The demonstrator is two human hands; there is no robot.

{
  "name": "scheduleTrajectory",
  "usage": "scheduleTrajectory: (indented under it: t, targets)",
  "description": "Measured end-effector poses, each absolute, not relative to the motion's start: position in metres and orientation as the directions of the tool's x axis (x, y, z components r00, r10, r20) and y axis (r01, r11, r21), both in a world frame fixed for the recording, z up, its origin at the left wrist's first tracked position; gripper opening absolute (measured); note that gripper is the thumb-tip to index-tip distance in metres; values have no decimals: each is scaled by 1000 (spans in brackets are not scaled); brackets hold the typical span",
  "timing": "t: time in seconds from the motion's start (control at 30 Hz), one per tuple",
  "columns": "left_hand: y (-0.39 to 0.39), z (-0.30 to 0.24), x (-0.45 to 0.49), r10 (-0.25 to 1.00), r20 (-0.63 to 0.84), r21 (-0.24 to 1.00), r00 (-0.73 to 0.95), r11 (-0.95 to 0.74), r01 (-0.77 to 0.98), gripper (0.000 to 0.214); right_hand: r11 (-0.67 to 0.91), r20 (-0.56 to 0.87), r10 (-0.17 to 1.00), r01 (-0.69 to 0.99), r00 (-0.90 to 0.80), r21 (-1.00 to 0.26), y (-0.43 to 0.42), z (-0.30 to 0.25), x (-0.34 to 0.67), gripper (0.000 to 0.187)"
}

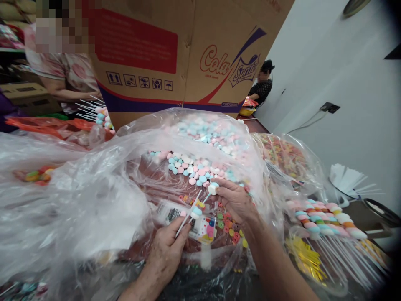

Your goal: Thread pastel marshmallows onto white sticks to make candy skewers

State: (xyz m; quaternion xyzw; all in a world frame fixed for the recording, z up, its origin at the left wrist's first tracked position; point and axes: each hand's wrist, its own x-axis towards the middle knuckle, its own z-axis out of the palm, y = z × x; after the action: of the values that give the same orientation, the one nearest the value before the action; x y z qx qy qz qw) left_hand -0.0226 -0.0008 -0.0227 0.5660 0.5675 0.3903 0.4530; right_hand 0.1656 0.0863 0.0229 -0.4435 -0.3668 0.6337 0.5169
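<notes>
Two sticks (188,219) stand up out of the left hand (171,238), its fingers closed firmly around their lower ends. One looks bare along the length I can see; the other carries a few sweets just above those fingers, pale blue and yellow among them. Over its upper tip, the right hand (233,198) pinches a white sweet (213,188) between thumb and fingertips, and sweet and stick seem to meet there. Whether the point has gone in, I can't tell from where I stand.

I'd call this the threading step, with the stick only part filled. The next move, to my eye, calls for a steady left grip while the right fingers press the sweet straight down the shaft to join the others; a slanting push might split it or bend the stick.

More supplies lie close: a heap of pastel sweets (188,167) just beyond the right fingertips, and gummy rings (230,228) below the right hand, near its wrist. A printed pack (203,230) lies on the desk (138,251) behind the left fingers. Well off to the right of both hands, a row of filled skewers (326,217) suggests several are already done.
</notes>
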Motion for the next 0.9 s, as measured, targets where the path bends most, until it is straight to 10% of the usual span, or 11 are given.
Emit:
scheduleTrajectory:
  t: [0.47,0.9]
  targets:
    - [0,-25,-23,995,-86,940,59,62,335,33,-119,-103,992,-253,-74,-960,85,12,168,31]
    - [0,-23,-23,996,-65,945,63,41,325,35,124,74,984,320,-164,-939,76,5,173,33]
